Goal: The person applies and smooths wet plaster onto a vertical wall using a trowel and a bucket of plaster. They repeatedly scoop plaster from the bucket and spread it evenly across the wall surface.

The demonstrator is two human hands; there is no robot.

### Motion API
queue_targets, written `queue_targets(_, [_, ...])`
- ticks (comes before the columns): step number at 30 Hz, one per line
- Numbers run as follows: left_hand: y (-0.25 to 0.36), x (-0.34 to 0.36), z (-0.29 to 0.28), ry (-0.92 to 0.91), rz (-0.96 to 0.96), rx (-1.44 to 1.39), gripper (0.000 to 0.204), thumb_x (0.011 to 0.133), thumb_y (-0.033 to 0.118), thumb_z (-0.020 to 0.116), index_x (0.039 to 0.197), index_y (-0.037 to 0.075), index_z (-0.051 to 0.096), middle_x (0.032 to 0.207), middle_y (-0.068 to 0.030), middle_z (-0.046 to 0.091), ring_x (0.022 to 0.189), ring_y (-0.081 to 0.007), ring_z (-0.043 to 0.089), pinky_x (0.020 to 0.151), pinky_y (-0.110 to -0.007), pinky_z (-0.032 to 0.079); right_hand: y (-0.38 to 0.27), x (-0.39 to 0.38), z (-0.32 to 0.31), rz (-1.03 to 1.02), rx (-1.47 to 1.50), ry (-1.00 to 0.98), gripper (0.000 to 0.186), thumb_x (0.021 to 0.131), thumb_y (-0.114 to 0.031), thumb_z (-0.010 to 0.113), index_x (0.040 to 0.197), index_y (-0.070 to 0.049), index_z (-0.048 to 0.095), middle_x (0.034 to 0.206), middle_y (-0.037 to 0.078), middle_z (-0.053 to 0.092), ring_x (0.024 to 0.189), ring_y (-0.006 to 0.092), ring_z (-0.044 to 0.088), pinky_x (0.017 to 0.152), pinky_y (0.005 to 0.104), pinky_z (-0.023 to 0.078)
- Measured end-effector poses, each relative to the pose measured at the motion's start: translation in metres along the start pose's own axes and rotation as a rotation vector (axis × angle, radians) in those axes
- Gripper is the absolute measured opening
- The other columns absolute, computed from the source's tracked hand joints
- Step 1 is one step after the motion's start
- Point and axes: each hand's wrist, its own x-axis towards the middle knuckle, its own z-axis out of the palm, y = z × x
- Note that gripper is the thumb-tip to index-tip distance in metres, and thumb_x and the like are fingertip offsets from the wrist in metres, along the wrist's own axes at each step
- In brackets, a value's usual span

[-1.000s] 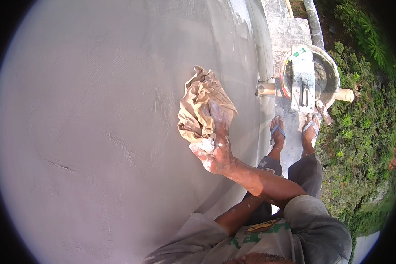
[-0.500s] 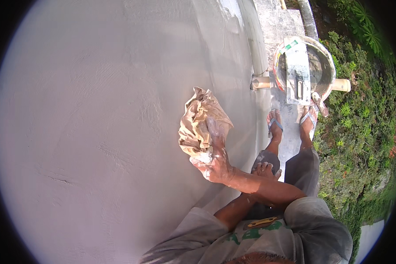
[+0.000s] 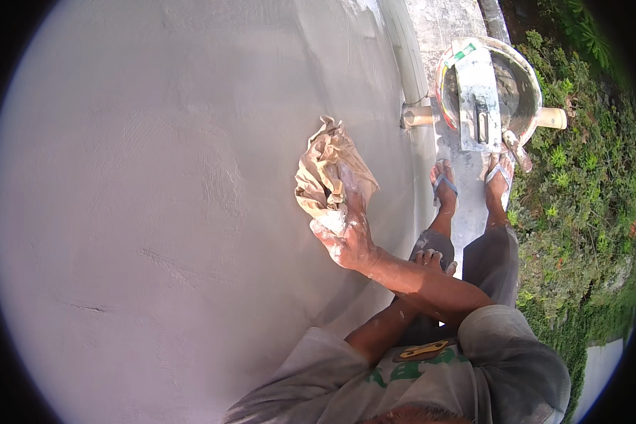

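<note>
A crumpled beige cloth (image 3: 332, 169) is bunched in my right hand (image 3: 348, 237), whose fingers are spotted with white. The cloth lies against a smooth grey plastered wall (image 3: 155, 212) on the left. My right forearm reaches leftward across my left one. Partly behind it, my left hand (image 3: 434, 260) rests on my thigh with its fingers stretched out, holding nothing visible. Part of that hand is hidden by the right forearm.
Beyond my feet, a round bucket (image 3: 532, 78) bears a flat steel trowel (image 3: 478, 92) across its top. A smaller smeared tool (image 3: 517, 150) leans at its rim. Beige pipe ends (image 3: 552, 118) show beside it. I stand on a narrow ledge (image 3: 468, 187), with green shrubs (image 3: 572, 233) to the right.
My right hand has slid the cloth a little farther away along the wall. The view has shifted slightly. My left hand stays on the thigh.
</note>
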Motion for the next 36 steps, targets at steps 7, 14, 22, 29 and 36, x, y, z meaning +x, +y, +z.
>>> queue_targets(7, [0.002, 0.002, 0.006, -0.415, -0.095, -0.479, 0.051, 0.09, 0.036, 0.051, 0.133, 0.009, 0.041, 0.123, -0.0034, 0.053, 0.122, -0.0258, 0.043, 0.1, -0.043, 0.038, 0.14, 0.123, -0.06, 0.48, 0.022, 0.141, 0.048, 0.093, -0.04, 0.049, 0.126, -0.005, 0.051, 0.126, 0.021, 0.049, 0.118, 0.0386, 0.043, 0.103, 0.0462, 0.03])
queue_targets(14, [-0.027, -0.006, 0.065, 0.213, -0.002, -0.561, 0.057, 0.083, 0.048, 0.058, 0.122, 0.007, 0.055, 0.127, -0.0129, 0.052, 0.124, -0.0286, 0.042, 0.098, -0.042, 0.04, 0.102, 0.017, -0.023, 0.152, 0.032, 0.091, 0.046, 0.09, -0.031, 0.054, 0.129, -0.006, 0.049, 0.135, 0.021, 0.04, 0.126, 0.037, 0.036, 0.104, 0.0419, 0.029])
queue_targets(22, [-0.018, -0.003, 0.036, -0.29, -0.357, -0.876, 0.059, 0.08, 0.049, 0.059, 0.119, 0.005, 0.058, 0.132, -0.0145, 0.048, 0.124, -0.0331, 0.041, 0.101, -0.044, 0.037, 0.197, 0.144, -0.071, 0.342, -0.097, 0.228, 0.049, 0.09, -0.038, 0.056, 0.124, -0.004, 0.051, 0.124, 0.018, 0.053, 0.115, 0.0383, 0.048, 0.098, 0.0445, 0.036])
queue_targets(29, [-0.01, 0.018, 0.0, -0.482, -0.14, -0.365, 0.062, 0.081, 0.05, 0.057, 0.126, 0.006, 0.053, 0.132, -0.0148, 0.048, 0.125, -0.0334, 0.039, 0.102, -0.043, 0.036, 0.156, -0.006, -0.036, 0.257, -0.144, 0.016, 0.043, 0.09, -0.029, 0.054, 0.129, -0.01, 0.052, 0.146, 0.02, 0.029, 0.136, 0.0368, 0.024, 0.109, 0.0484, 0.023])
queue_targets(36, [-0.005, 0.005, 0.022, -0.33, -0.311, -0.855, 0.065, 0.082, 0.052, 0.055, 0.13, 0.008, 0.049, 0.131, -0.0141, 0.048, 0.126, -0.0334, 0.039, 0.104, -0.042, 0.034, 0.209, 0.121, -0.074, 0.479, -0.13, 0.128, 0.047, 0.088, -0.035, 0.058, 0.126, -0.007, 0.051, 0.129, 0.021, 0.049, 0.119, 0.0347, 0.048, 0.097, 0.0408, 0.038])
